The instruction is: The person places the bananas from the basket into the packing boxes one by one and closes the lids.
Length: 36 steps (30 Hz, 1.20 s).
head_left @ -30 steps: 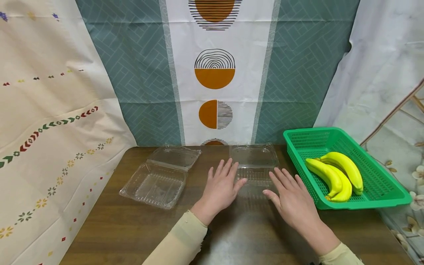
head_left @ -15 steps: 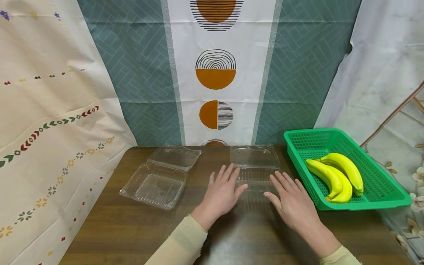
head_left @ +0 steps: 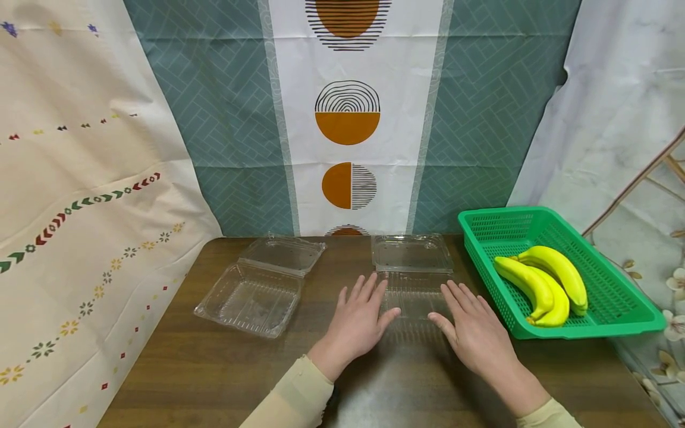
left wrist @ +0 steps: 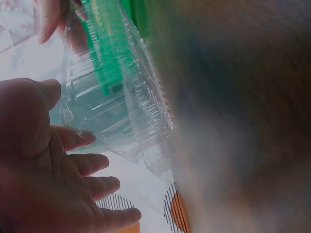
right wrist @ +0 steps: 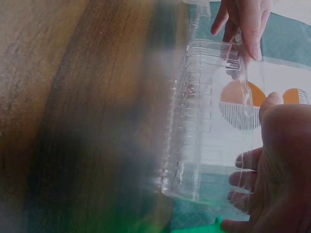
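A clear plastic clamshell container (head_left: 414,255) lies opened out on the table, its lid folded away to the back. My left hand (head_left: 355,324) is at the left side of its base, fingers straight and pointing forward. On the opposite side is my right hand (head_left: 477,333), also with straight fingers. In the left wrist view, the thumb and fingers of the left hand (left wrist: 53,160) come right up to the clear wall of the base (left wrist: 112,107). The right wrist view shows the right hand (right wrist: 284,160) likewise at the rim, no fingers curled around it.
Another opened clamshell (head_left: 257,297) sits to the left. A green plastic basket (head_left: 594,331) with three yellow bananas (head_left: 559,270) stands at the right. Cloth hangs behind the brown wooden table (head_left: 203,374) and along both sides.
Both hands have drawn back slightly toward the body, and more of the container's base shows between them. The lid, the other clamshell and the basket stay where they were.
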Each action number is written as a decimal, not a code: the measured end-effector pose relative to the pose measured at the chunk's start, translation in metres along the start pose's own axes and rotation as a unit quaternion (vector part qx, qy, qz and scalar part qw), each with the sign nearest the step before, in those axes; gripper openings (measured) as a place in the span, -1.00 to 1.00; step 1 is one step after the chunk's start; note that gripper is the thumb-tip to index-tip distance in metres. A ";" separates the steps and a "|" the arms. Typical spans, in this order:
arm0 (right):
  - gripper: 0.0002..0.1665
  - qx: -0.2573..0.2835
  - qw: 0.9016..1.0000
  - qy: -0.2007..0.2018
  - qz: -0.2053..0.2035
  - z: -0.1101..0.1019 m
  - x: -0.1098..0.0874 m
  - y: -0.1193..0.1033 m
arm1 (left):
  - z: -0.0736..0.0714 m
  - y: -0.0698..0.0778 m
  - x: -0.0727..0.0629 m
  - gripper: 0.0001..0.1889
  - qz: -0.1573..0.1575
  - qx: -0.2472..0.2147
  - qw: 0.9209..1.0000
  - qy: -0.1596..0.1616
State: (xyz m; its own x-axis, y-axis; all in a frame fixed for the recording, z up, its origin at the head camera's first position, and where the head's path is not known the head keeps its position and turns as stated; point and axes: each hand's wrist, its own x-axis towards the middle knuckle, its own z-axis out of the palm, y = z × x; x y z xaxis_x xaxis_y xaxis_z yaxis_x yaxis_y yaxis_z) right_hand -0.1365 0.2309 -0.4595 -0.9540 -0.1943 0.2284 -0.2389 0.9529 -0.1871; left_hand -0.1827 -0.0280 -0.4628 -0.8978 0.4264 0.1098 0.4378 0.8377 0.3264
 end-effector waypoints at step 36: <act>0.05 0.022 0.999 -0.006 0.027 0.022 -0.004 0.016 | 0.020 -0.001 -0.014 -0.18 0.008 -0.001 1.000 -0.012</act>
State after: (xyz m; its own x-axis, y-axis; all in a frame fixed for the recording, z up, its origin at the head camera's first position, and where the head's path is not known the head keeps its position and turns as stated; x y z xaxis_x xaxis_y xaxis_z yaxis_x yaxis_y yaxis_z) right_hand -0.1405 0.2421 -0.4842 -0.9679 -0.1450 0.2052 -0.1934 0.9512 -0.2403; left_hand -0.1693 -0.0278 -0.4829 -0.8894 0.4478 0.0919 0.4517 0.8301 0.3271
